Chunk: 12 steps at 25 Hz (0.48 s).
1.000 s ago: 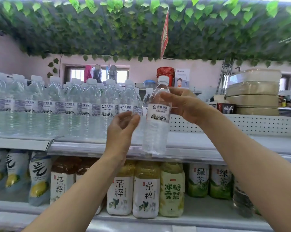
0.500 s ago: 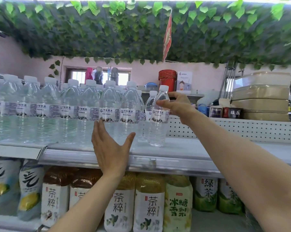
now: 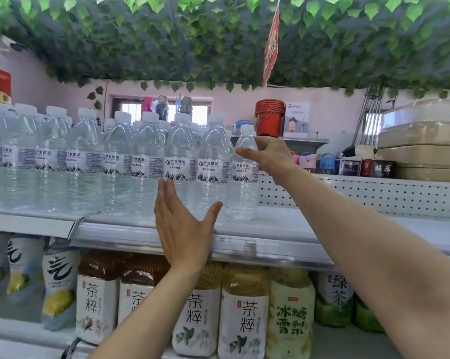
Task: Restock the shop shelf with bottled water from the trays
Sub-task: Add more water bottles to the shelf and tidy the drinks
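Water bottle (image 3: 244, 187): right hand (image 3: 271, 154) pinches its shoulder just under the cap. It stands upright on top shelf (image 3: 283, 251), centre frame, at right end of bottle row (image 3: 115, 164). Left hand (image 3: 183, 224) flat, thumb spread, in front of row, holding nothing. Tea bottles (image 3: 242, 314) along bottom of frame.

Your water bottle (image 3: 243, 177) stands on the upper shelf (image 3: 322, 229), at the right end of the row of water bottles (image 3: 115, 164) and just beside its neighbour (whether they touch is hard to tell). Your right hand (image 3: 270, 154) grips its neck from the right. Your left hand (image 3: 182, 224) is raised in front of the row, left of that bottle. A perforated back panel (image 3: 361, 193) runs behind the shelf to the right, with stacked trays (image 3: 423, 141) behind it at far right. Tea bottles (image 3: 244, 314) stand on the shelf below.
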Each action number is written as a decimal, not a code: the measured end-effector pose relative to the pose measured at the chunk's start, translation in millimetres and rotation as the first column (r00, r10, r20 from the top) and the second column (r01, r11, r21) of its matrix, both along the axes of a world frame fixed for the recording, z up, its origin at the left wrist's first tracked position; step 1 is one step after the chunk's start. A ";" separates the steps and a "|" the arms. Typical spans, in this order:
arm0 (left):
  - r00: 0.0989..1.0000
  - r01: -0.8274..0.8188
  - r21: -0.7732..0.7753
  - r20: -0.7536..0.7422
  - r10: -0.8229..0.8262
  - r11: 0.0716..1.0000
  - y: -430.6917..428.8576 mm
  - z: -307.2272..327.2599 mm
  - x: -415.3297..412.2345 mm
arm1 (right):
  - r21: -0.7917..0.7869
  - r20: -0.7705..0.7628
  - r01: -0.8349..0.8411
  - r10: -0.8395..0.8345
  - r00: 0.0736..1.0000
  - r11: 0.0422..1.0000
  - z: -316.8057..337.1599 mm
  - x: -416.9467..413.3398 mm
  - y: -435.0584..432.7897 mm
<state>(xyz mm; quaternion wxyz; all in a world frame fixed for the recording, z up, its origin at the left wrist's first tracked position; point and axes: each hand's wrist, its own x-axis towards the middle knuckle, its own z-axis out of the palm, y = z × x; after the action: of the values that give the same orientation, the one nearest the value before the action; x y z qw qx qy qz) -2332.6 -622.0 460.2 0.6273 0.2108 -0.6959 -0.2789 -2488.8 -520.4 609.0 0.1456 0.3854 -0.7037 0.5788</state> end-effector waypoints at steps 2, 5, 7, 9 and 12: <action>1.000 -0.005 -0.005 -0.001 0.005 1.000 1.0 -0.2 0.1 | 0.013 -0.004 -0.013 0.013 1.000 1.000 0.8 1.8 -1.4; 1.000 -0.004 0.000 0.008 0.004 1.000 1.7 -0.4 0.6 | -0.033 0.041 -0.044 0.045 0.998 0.998 -4.1 2.6 -3.2; 1.000 -0.002 0.006 0.016 0.002 1.000 2.0 -0.1 1.2 | -0.051 0.045 -0.033 0.036 0.998 0.998 -7.7 4.2 -3.6; 1.000 0.003 0.009 0.027 -0.003 1.000 2.9 0.0 2.7 | -0.049 0.048 -0.005 0.007 0.999 0.999 -11.0 7.5 -3.8; 0.998 0.029 0.020 0.061 -0.030 0.999 4.4 2.7 6.2 | 0.004 0.082 0.051 -0.051 0.995 0.999 -12.5 20.0 2.1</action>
<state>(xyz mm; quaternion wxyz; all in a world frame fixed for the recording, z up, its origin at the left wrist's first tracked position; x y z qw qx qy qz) -2326.4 -617.6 462.9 0.5995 0.2148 -0.7151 -0.2883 -2468.8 -518.3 596.4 0.1310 0.3435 -0.7193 0.5894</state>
